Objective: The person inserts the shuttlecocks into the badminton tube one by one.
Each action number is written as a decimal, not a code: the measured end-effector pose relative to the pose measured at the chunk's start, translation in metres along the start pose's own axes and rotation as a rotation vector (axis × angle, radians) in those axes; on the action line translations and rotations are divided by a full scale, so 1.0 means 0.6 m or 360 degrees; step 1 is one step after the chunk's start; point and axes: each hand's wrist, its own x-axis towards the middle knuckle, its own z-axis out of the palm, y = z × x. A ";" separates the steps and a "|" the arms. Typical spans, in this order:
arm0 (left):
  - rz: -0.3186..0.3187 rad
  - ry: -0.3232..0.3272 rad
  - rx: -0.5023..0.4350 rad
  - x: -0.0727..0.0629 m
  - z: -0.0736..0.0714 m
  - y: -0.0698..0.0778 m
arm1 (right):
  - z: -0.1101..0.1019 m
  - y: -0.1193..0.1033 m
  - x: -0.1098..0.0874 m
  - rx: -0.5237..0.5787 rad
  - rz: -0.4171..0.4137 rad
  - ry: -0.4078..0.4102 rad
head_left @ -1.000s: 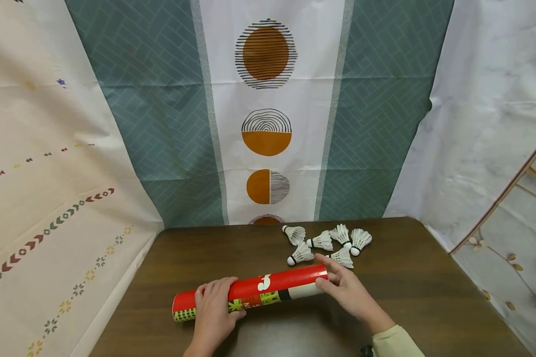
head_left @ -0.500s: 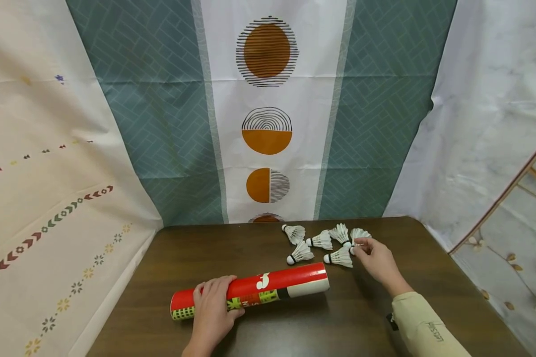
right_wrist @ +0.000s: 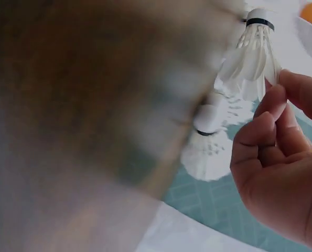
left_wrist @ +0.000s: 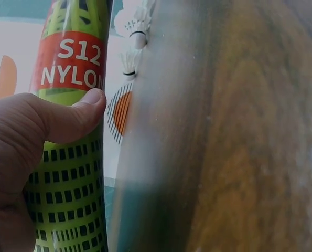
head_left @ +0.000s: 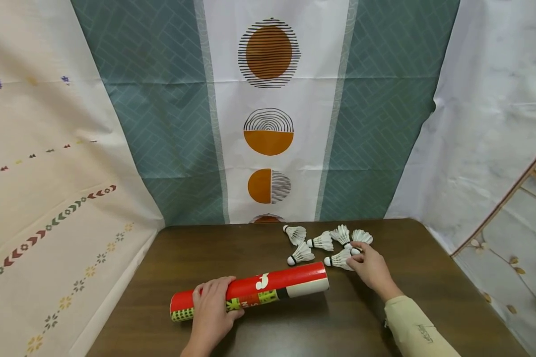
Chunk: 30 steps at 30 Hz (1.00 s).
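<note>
My left hand (head_left: 212, 310) grips a red, green and white shuttlecock tube (head_left: 290, 278) that lies slantwise on the table. Its thumb crosses the green part under the "S12 NYLON" label (left_wrist: 72, 63) in the left wrist view. To the right of the tube's white-edged end, my right hand (head_left: 371, 267) pinches the feather edge of a white shuttlecock (right_wrist: 250, 58) between thumb and forefinger. That shuttlecock (head_left: 338, 259) has its cork pointing left in the head view. Another shuttlecock (head_left: 362, 237) lies just behind the right hand, partly covered by it.
More shuttlecocks lie close together behind the tube, among them one at the back left (head_left: 296, 234), one in front of it (head_left: 301, 253) and one beside them (head_left: 322, 241). Patterned cloth (head_left: 174, 148) hangs behind the dark wooden table (head_left: 196, 258).
My right hand has left the tube's right end, reached right to the shuttlecocks, then shifted slightly left and taken hold of the nearest one. The left hand stays on the tube.
</note>
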 end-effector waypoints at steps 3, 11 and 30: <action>-0.0002 0.0010 0.0005 0.003 0.000 0.000 | -0.023 -0.008 -0.017 0.0133 0.0025 -0.0035; -0.0045 0.0026 -0.0002 0.009 -0.002 0.008 | -0.049 -0.062 -0.059 0.0509 -0.0101 -0.0313; -0.0023 -0.0032 -0.0040 0.006 -0.002 0.033 | 0.011 -0.116 -0.114 0.0736 -0.0254 -0.0393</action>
